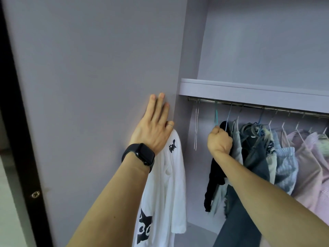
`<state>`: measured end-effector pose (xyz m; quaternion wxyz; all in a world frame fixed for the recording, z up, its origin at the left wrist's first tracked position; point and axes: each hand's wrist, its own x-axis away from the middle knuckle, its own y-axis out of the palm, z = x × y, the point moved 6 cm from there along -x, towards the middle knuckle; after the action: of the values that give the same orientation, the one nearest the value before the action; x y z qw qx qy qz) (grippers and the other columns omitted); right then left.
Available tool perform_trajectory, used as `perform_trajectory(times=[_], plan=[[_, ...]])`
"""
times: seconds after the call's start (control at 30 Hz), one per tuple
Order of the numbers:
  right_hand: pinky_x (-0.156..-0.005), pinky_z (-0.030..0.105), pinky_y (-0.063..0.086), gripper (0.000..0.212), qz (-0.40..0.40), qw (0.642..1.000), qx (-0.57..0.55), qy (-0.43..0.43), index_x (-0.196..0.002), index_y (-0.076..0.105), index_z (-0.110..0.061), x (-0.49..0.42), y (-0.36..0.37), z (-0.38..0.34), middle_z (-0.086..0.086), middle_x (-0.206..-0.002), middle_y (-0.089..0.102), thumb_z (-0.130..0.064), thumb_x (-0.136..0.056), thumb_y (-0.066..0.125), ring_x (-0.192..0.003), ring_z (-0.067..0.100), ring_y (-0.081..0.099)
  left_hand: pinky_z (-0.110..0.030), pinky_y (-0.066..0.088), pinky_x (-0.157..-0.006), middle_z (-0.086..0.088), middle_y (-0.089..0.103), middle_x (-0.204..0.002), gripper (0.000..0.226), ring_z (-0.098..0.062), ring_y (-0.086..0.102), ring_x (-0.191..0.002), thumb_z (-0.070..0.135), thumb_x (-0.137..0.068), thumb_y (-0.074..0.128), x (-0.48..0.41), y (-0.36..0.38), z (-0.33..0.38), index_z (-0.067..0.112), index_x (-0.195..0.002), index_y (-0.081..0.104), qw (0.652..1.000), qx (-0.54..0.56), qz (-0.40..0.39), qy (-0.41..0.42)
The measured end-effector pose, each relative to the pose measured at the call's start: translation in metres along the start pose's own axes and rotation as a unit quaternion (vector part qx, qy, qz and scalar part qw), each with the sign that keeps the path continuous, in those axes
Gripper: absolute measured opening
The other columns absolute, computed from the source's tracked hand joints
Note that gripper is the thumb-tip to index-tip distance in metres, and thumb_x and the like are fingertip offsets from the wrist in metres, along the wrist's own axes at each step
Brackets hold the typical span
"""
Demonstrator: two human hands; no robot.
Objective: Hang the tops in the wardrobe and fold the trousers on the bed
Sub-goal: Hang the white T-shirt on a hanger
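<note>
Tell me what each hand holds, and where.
Right hand grips the teal hanger just below its hook. Left hand, fingers flat on the wardrobe panel, holds the white top by its upper edge.

We look into a lilac wardrobe (98, 59): its plain side panel fills the left, and a shelf (249, 90) of the same colour crosses the right, with a metal rail (249, 105) fixed just beneath it. Down the far left runs a black frame strip (16, 122) bearing one screw (35, 194). We find the light soft and even, dimmer under the shelf, where the pale base (197, 229) shows.
</note>
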<state>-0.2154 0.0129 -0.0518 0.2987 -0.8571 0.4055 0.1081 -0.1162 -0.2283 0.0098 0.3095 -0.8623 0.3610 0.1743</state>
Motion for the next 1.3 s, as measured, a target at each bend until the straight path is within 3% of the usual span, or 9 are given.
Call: perform_trajectory(times=[0.23, 0.43, 0.53, 0.6, 0.73, 0.9, 1.03, 1.13, 1.3], plan=[[-0.084, 0.043, 0.041, 0.052, -0.045, 0.997, -0.049, 0.025, -0.102, 0.069, 0.001, 0.043, -0.061, 0.032, 0.026, -0.101, 0.068, -0.033, -0.108, 0.030, -0.094, 0.041, 0.057, -0.070, -0.038, -0.094, -0.011, -0.005, -0.167, 0.051, -0.060, -0.023, -0.139, 0.022, -0.097, 0.012, 0.002, 0.009, 0.001, 0.023, -0.144, 0.031, 0.992, 0.087, -0.087, 0.015], [-0.068, 0.036, 0.040, 0.042, -0.093, 0.979, -0.143, 0.110, -0.065, 0.056, -0.024, 0.097, -0.176, 0.044, -0.004, -0.063, 0.055, -0.035, -0.105, 0.046, -0.069, 0.024, 0.054, -0.047, -0.033, -0.111, 0.000, 0.055, -0.141, 0.046, -0.030, 0.017, -0.152, 0.014, -0.100, 0.019, 0.000, -0.015, -0.001, 0.019, -0.142, 0.037, 0.919, 0.362, -0.144, -0.063], [-0.060, 0.031, 0.040, 0.040, -0.100, 0.966, -0.175, 0.160, -0.065, 0.056, -0.022, 0.125, -0.238, 0.058, -0.013, -0.055, 0.053, -0.034, -0.103, 0.051, -0.055, 0.006, 0.051, -0.044, 0.038, -0.099, -0.004, 0.060, -0.094, 0.017, -0.038, 0.058, -0.108, 0.027, -0.106, 0.030, 0.024, -0.044, 0.025, 0.020, -0.115, 0.043, 0.714, 0.644, -0.194, -0.194], [-0.054, 0.025, 0.043, 0.044, -0.088, 0.959, -0.209, 0.171, -0.058, 0.054, -0.023, 0.138, -0.277, 0.063, -0.013, -0.047, 0.046, -0.028, -0.102, 0.053, -0.045, 0.001, 0.044, -0.035, 0.039, -0.075, -0.001, 0.060, -0.089, 0.014, -0.035, 0.059, -0.098, 0.031, -0.106, 0.040, 0.039, -0.065, 0.053, 0.019, -0.108, 0.046, 0.589, 0.737, -0.241, -0.228], [-0.049, 0.021, 0.034, 0.060, -0.099, 0.935, -0.271, 0.206, -0.045, 0.041, -0.027, 0.172, -0.342, 0.083, -0.006, -0.048, 0.029, -0.019, -0.103, 0.052, -0.044, 0.008, 0.030, -0.031, 0.046, -0.066, -0.022, 0.064, -0.092, 0.031, -0.027, 0.060, -0.080, 0.028, -0.102, 0.052, 0.075, -0.107, 0.113, -0.001, -0.108, 0.061, 0.469, 0.782, -0.339, -0.231], [-0.050, 0.023, 0.034, 0.065, -0.144, 0.868, -0.387, 0.275, -0.042, 0.037, -0.025, 0.231, -0.374, 0.134, -0.005, -0.042, 0.025, -0.021, -0.106, 0.045, -0.041, 0.012, 0.026, -0.049, 0.052, -0.100, -0.019, 0.069, -0.116, 0.035, -0.034, 0.066, -0.105, 0.025, -0.096, 0.062, 0.118, -0.141, 0.173, 0.000, -0.121, 0.064, 0.277, 0.832, -0.426, -0.224], [-0.056, 0.028, 0.038, 0.061, -0.206, 0.825, -0.399, 0.342, -0.046, 0.038, -0.024, 0.266, -0.387, 0.179, -0.003, -0.043, 0.026, -0.022, -0.107, 0.040, -0.043, 0.015, 0.027, -0.041, 0.058, -0.089, -0.019, 0.071, -0.109, 0.024, -0.033, 0.069, -0.098, 0.005, -0.102, 0.045, 0.135, -0.177, 0.201, 0.001, -0.112, 0.066, 0.151, 0.851, -0.447, -0.229], [-0.066, 0.029, 0.044, 0.053, -0.275, 0.834, -0.337, 0.340, -0.052, 0.045, -0.017, 0.276, -0.398, 0.207, 0.004, -0.047, 0.037, -0.025, -0.104, 0.044, -0.050, 0.020, 0.040, -0.049, 0.050, -0.099, -0.023, 0.064, -0.108, 0.022, -0.034, 0.061, -0.098, 0.000, -0.100, 0.041, 0.146, -0.194, 0.211, 0.002, -0.107, 0.062, 0.160, 0.846, -0.455, -0.228], [-0.080, 0.031, 0.055, 0.020, -0.424, 0.841, -0.203, 0.270, -0.106, 0.071, -0.007, 0.256, -0.402, 0.217, 0.012, -0.092, 0.075, -0.021, -0.098, 0.060, -0.083, 0.026, 0.072, -0.029, 0.044, -0.088, -0.004, 0.066, -0.104, 0.019, -0.021, 0.060, -0.097, 0.023, -0.098, 0.060, 0.154, -0.224, 0.222, 0.011, -0.110, 0.068, 0.364, 0.787, -0.480, -0.131]])
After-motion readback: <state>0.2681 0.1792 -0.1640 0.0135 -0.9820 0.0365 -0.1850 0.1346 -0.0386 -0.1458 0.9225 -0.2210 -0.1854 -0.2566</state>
